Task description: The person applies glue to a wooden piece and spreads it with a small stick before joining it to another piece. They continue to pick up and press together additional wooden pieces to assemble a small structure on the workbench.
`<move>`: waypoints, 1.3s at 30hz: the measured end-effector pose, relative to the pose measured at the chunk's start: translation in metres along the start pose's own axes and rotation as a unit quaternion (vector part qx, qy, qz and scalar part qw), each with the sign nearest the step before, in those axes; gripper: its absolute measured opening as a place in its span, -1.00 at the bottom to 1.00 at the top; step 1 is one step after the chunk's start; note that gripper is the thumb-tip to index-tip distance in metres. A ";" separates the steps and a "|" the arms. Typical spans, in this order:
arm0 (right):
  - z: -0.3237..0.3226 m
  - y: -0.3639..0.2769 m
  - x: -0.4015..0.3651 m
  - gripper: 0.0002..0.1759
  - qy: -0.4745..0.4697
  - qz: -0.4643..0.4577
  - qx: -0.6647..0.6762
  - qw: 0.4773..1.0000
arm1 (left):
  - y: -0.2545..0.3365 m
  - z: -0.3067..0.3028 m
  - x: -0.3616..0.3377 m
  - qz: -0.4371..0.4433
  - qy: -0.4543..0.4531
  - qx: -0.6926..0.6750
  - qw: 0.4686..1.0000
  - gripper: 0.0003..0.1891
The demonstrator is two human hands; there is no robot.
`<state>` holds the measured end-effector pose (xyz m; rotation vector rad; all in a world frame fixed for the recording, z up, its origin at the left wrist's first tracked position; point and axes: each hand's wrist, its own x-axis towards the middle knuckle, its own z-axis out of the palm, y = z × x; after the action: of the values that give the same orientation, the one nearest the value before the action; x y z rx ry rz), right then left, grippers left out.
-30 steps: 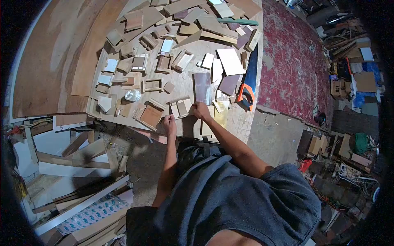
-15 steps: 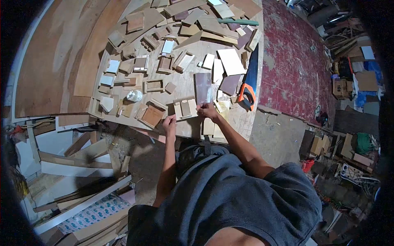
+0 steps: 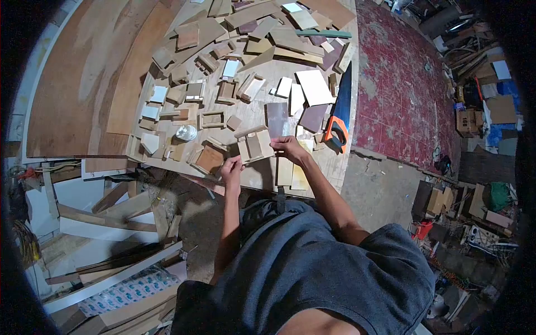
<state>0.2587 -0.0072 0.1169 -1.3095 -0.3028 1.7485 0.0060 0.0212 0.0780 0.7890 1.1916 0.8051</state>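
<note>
Between my two hands is a small wooden box (image 3: 254, 145), an open frame of pale wood with flat pieces across it, at the near edge of the worktable. My left hand (image 3: 231, 168) is closed, its fingertips pinching the box's lower left corner. On the opposite side, my right hand (image 3: 288, 147) grips the right edge between thumb and fingers. A dull grey-brown flat panel (image 3: 277, 118) lies just beyond the right hand. Left of the held box rests another small box (image 3: 210, 158) with a reddish-brown bottom.
Several small wooden boxes and offcuts cover the worktable (image 3: 254, 116). An orange-handled handsaw (image 3: 336, 131) lies along its right side. A clear jar (image 3: 186, 132) stands at the left. Large plywood sheets (image 3: 78, 84) lean beyond, and scrap boards (image 3: 106, 223) fill the floor at lower left.
My right hand has shifted slightly up and to the right along the box's edge. The box is tilted a little more, its right side higher. The whole view has moved slightly.
</note>
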 end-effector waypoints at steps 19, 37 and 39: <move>-0.028 -0.010 -0.042 -0.83 -0.030 -0.058 -0.088 0.994 | 0.047 0.044 -0.065 0.089 -0.018 0.014 0.996 -0.85; -0.039 -0.024 -0.078 -0.77 -0.071 -0.052 -0.078 0.993 | 0.060 0.029 -0.100 0.009 -0.098 -0.034 0.995 -0.73; -0.033 -0.026 -0.080 -0.77 -0.068 -0.051 -0.085 0.993 | 0.070 0.031 -0.097 0.120 -0.116 -0.022 0.986 -0.67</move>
<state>0.3029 -0.0636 0.1715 -1.2727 -0.5959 1.7587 0.0111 -0.0308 0.1898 0.9735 0.8787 0.9056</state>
